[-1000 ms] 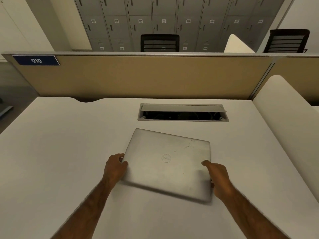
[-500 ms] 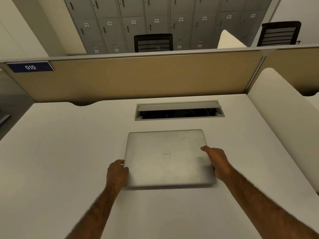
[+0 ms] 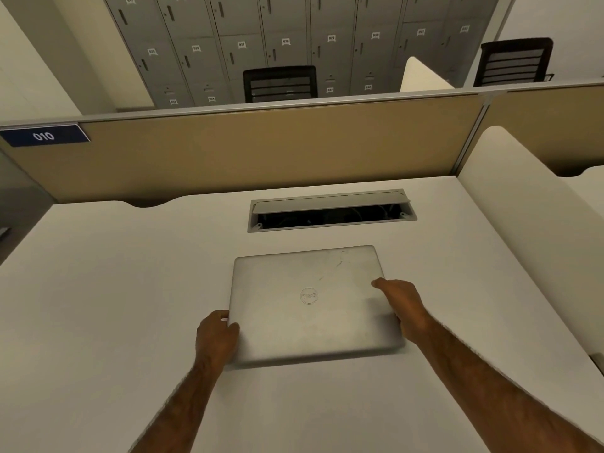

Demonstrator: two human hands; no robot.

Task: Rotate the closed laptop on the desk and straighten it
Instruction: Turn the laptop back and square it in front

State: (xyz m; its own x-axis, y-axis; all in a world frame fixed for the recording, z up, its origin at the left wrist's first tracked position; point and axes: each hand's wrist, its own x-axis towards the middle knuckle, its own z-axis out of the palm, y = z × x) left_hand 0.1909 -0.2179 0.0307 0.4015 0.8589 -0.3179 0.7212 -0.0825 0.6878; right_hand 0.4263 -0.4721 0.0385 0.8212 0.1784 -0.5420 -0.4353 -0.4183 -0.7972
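Note:
A closed silver laptop [image 3: 307,302] with a round logo on its lid lies flat on the white desk [image 3: 114,305], its long edges nearly parallel to the desk's back partition. My left hand [image 3: 217,338] grips its near left corner, thumb on the lid. My right hand [image 3: 400,308] holds the right edge, with the index finger stretched along the lid. The near right corner is hidden behind my right hand.
An open cable tray [image 3: 331,212] with a raised grey flap is set into the desk just behind the laptop. A tan partition [image 3: 277,145] with a blue "010" sign [image 3: 44,135] closes the back. A white side divider [image 3: 523,204] stands to the right.
The laptop has turned counter-clockwise from a skewed pose to nearly square with the partition. My right hand slid forward along the right edge; my left hand stayed at the near left corner.

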